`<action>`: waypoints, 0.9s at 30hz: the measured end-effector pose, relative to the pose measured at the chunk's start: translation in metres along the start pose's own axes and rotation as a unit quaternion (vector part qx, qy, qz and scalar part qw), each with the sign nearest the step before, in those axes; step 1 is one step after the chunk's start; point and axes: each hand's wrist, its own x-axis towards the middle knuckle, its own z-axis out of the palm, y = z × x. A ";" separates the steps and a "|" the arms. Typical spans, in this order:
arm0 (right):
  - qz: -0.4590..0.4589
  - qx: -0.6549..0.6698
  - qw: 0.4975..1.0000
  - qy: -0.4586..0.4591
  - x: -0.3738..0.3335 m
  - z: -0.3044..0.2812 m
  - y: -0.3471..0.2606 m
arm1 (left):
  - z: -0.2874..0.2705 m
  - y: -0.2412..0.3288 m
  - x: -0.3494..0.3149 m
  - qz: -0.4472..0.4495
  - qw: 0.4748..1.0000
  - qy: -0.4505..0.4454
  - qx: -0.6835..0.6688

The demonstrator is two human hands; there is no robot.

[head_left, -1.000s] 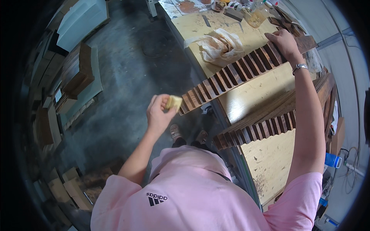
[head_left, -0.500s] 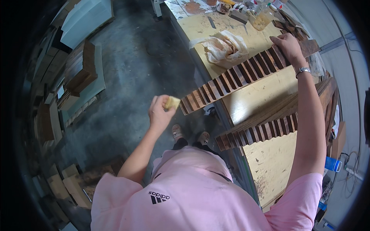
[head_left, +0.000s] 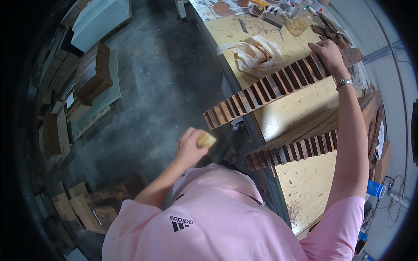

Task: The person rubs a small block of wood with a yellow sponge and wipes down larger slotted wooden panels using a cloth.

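Pinched between the fingers and thumb of my left hand [head_left: 190, 147] is a small yellowish pad [head_left: 206, 139], like a sponge or folded sandpaper; I cannot tell which. The hand hangs over the floor in front of my body, below the near end of a brown wooden strip [head_left: 272, 87] and apart from it. This strip has a row of deep notches along it and slants from above the bench edge up to the right. Near its far end, my right hand [head_left: 327, 55] grips it from above. A bracelet circles that wrist.
Another notched strip [head_left: 292, 151] lies nearer me, against long wooden boards [head_left: 315, 119] on the yellow bench [head_left: 300, 187]. A crumpled stained cloth [head_left: 259, 54] and a plastic jar [head_left: 298, 26] sit beyond. Wooden blocks [head_left: 93, 71] are stacked on the floor at left.
My left hand has moved down and slightly right with the yellowish pad, away from the strip's near end. My right hand keeps its grip, and the strip has barely shifted.
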 end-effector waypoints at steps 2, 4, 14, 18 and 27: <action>0.014 0.020 0.999 -0.030 0.003 -0.001 0.001 | -0.001 -0.001 -0.008 0.013 1.000 0.002 0.024; 0.026 0.055 0.997 -0.041 0.001 0.000 -0.006 | -0.005 -0.004 0.007 -0.005 0.999 0.049 0.004; 0.036 0.050 0.997 -0.043 0.005 0.000 0.004 | -0.011 0.003 0.002 0.110 0.992 0.030 0.061; 0.024 0.041 0.998 -0.030 0.000 0.000 -0.003 | -0.020 0.002 0.032 0.153 0.985 0.027 0.076; 0.028 0.036 0.998 -0.035 0.001 0.000 -0.002 | -0.026 -0.004 0.037 0.118 0.989 0.041 0.078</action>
